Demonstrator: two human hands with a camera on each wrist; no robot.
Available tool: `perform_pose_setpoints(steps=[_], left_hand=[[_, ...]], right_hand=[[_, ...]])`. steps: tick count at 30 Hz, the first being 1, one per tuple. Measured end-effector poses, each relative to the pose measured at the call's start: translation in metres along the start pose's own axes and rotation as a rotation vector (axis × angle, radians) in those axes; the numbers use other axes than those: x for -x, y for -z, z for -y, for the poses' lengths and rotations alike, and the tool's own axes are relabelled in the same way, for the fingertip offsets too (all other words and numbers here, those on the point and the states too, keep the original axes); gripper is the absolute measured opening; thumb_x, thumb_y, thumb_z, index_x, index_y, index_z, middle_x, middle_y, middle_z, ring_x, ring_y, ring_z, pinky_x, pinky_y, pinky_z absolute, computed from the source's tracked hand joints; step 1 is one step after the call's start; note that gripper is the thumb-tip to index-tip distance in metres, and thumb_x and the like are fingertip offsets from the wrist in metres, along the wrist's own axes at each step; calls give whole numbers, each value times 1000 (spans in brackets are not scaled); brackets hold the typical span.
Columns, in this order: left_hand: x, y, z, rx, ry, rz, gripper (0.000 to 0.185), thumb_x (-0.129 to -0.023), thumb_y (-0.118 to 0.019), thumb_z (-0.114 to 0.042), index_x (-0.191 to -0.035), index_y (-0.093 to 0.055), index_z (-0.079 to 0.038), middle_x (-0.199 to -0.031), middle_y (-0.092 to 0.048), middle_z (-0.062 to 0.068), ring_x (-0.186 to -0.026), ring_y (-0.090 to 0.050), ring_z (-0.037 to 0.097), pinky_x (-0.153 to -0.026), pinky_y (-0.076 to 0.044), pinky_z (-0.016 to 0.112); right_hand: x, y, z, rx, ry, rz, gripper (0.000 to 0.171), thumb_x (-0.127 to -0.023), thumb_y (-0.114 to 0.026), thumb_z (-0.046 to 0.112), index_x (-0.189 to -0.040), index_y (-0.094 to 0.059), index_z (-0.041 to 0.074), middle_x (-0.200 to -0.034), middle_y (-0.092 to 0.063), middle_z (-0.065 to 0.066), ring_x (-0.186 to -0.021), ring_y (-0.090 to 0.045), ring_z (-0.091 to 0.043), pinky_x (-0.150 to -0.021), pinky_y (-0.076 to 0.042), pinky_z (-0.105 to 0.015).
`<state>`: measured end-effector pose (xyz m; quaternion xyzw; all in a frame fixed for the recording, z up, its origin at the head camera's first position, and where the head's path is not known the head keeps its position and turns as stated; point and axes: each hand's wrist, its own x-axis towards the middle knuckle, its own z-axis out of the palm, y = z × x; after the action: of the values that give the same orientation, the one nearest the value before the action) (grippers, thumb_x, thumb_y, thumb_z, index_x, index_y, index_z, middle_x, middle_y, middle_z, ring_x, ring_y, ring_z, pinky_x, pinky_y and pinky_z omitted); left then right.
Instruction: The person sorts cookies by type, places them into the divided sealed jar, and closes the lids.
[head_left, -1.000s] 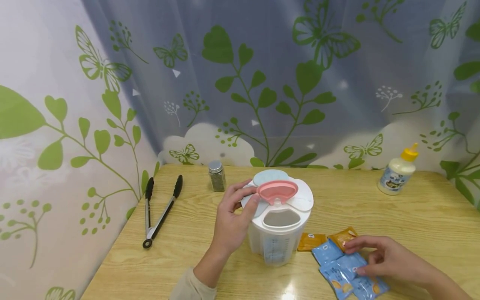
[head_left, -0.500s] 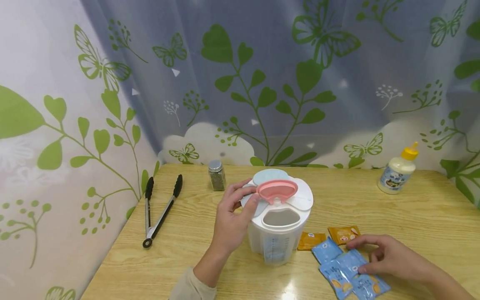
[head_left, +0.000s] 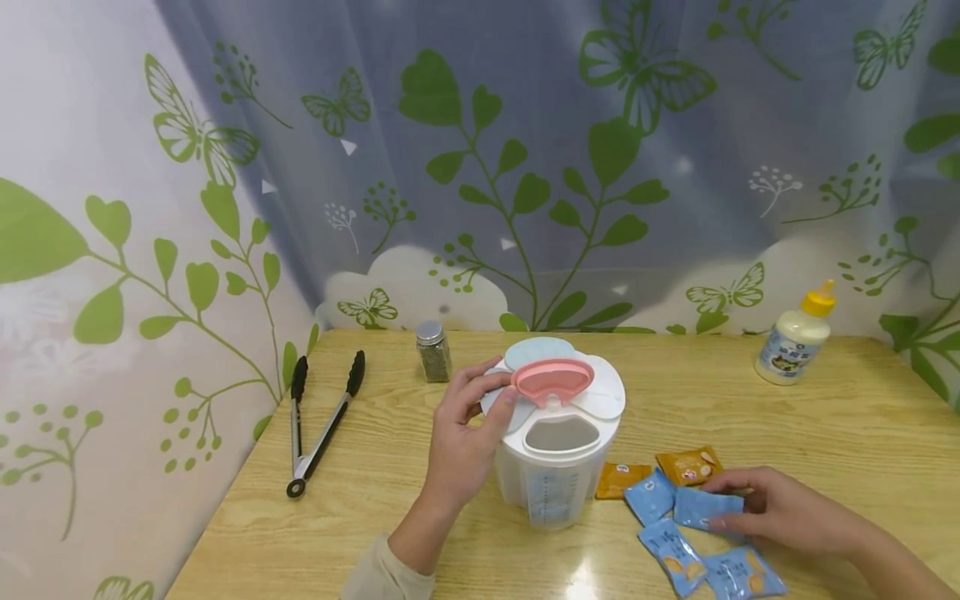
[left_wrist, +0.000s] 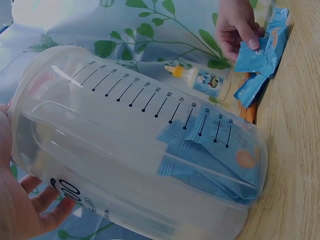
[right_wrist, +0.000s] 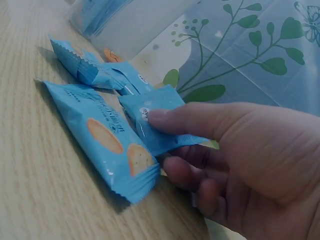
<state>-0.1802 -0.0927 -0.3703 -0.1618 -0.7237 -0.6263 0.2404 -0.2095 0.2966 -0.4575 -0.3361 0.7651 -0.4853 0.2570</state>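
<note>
My left hand (head_left: 461, 442) grips the lid edge of a clear plastic storage canister (head_left: 551, 492) with a white multi-section lid. One pink flap (head_left: 553, 379) of that lid stands raised, leaving the opening (head_left: 562, 435) at the front uncovered. Through the canister wall in the left wrist view, blue packets (left_wrist: 225, 160) lie at the bottom. My right hand (head_left: 783, 512) pinches a small blue biscuit packet (right_wrist: 155, 117) between thumb and fingers, low over the table. Around it lie other blue biscuit packets (head_left: 671, 554) and two orange packets (head_left: 686, 467).
Black-tipped tongs (head_left: 318, 442) lie spread at the left of the table. Behind the canister stands a small spice jar (head_left: 433, 354) with a silver cap. At the back right is a bottle (head_left: 791, 346) with a yellow nozzle. A patterned curtain (head_left: 525, 208) borders the table.
My right hand has pinched one blue packet and shifted it up from the overlapping packets. Earlier, the right orange packet settled flatter. The left hand and canister have stayed in place.
</note>
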Motion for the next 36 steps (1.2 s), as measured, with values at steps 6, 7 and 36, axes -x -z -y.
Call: perform_pose_setpoints(steps=[6, 7, 36], left_hand=[[0, 0, -24, -1, 16, -4, 14, -87, -60, -5, -99, -67, -3, -119, -54, 15, -114, -49, 27, -71, -42, 29], [0, 0, -28, 2, 21, -3, 14, -87, -60, -4, -99, -66, -1, -119, -54, 16, -114, -49, 29, -71, -42, 29], [0, 1, 1, 2, -13, 8, 15, -89, -61, -14, -103, -68, -13, -121, -54, 2, -116, -48, 17, -72, -44, 28]], right_hand=[[0, 0, 2, -97, -11, -2, 30, -93, -51, 3, -123, -51, 2, -107, -57, -12, -55, -54, -5, -45, -48, -29], [1, -1, 3, -104, -11, -7, 33, -93, -51, 3, -126, -48, 3, -109, -56, -13, -53, -53, -6, -44, -48, -29], [-7, -14, 44, -297, 182, -24, 42, -94, -34, -12, -135, -33, -7, -91, -55, -11, -52, -40, -30, -45, -44, -39]])
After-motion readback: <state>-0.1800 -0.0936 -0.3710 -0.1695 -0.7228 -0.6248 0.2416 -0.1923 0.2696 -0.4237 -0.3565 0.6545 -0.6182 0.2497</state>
